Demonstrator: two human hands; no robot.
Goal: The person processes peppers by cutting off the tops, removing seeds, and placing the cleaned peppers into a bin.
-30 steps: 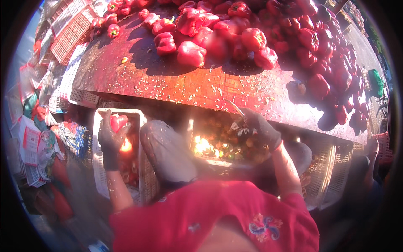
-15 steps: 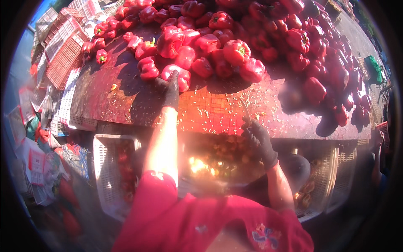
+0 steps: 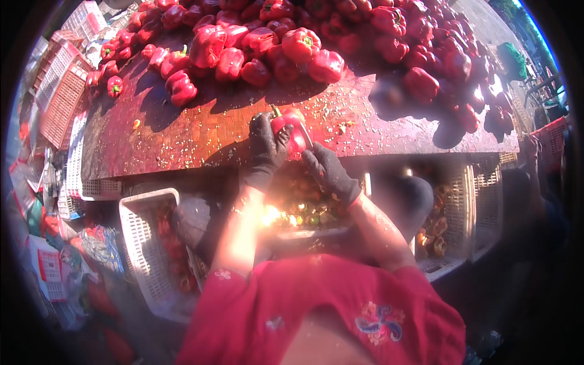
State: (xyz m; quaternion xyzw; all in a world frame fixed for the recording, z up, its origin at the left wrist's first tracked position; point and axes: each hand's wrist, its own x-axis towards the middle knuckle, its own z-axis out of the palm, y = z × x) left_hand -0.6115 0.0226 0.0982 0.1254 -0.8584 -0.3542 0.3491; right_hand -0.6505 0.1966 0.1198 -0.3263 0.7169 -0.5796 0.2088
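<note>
My left hand (image 3: 266, 149), in a dark glove, is closed around a red bell pepper (image 3: 295, 131) at the table's near edge. The pepper's green stem points up and to the left. In my gloved right hand (image 3: 331, 173) is a small knife (image 3: 306, 137), its blade against the right side of the pepper. Most of the knife's handle is hidden in my fingers. Beyond my hands, a big heap of red peppers (image 3: 261, 42) covers the far part of the reddish wooden table (image 3: 207, 121), and pale seeds are scattered over its surface.
Below the table edge, a crate (image 3: 310, 233) holds yellow-green pepper scraps. A white crate (image 3: 143, 255) with red pieces stands at left, another crate (image 3: 459, 213) with scraps at right. Stacked crates (image 3: 64, 103) and plastic bags (image 3: 100, 249) lie farther left.
My left hand has brought a pepper from the heap's near edge back toward me. My right hand has moved left and up with the knife, which now touches the pepper.
</note>
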